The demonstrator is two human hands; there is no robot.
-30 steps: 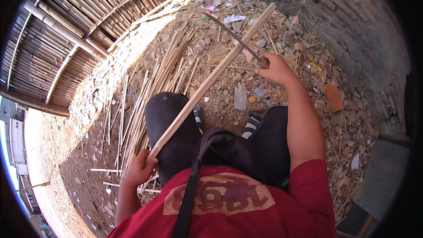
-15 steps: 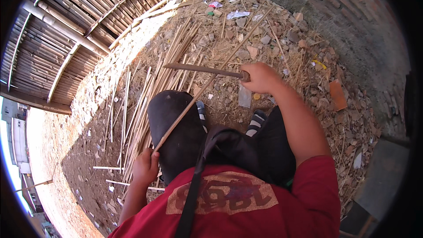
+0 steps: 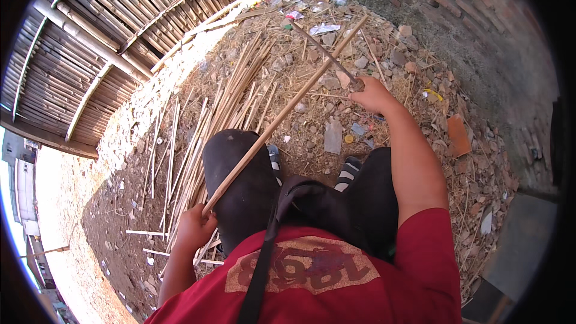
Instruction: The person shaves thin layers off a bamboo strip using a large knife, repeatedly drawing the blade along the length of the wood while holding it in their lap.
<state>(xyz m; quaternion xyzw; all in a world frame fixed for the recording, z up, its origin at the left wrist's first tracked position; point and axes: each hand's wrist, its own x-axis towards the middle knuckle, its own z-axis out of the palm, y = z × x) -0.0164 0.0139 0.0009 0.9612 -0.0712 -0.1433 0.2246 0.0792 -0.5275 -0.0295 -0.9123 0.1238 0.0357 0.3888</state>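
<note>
My left hand (image 3: 195,226) is closed around the near end of a long bamboo strip (image 3: 259,144). The strip slants up and away to the right, across my left knee. In my right hand (image 3: 373,94) is the handle of a long, thin machete (image 3: 318,46). Its dark blade points away and to the left, and it crosses the strip near the strip's far part; whether they touch, I cannot tell. A pile of split bamboo strips (image 3: 207,135) lies on the ground beside my left leg.
Rubble and dry straw (image 3: 420,126) cover the ground, with a flat orange brick piece (image 3: 459,136) at the right. A brick wall (image 3: 456,3) rises at far right, and a bamboo-slat panel (image 3: 78,42) stands at far left. Litter (image 3: 324,28) lies at the back.
The machete has swung from lying nearly level to pointing away, and my right hand has shifted slightly right. The bamboo strip now looks thicker, as if turned; my left hand stays near the same place.
</note>
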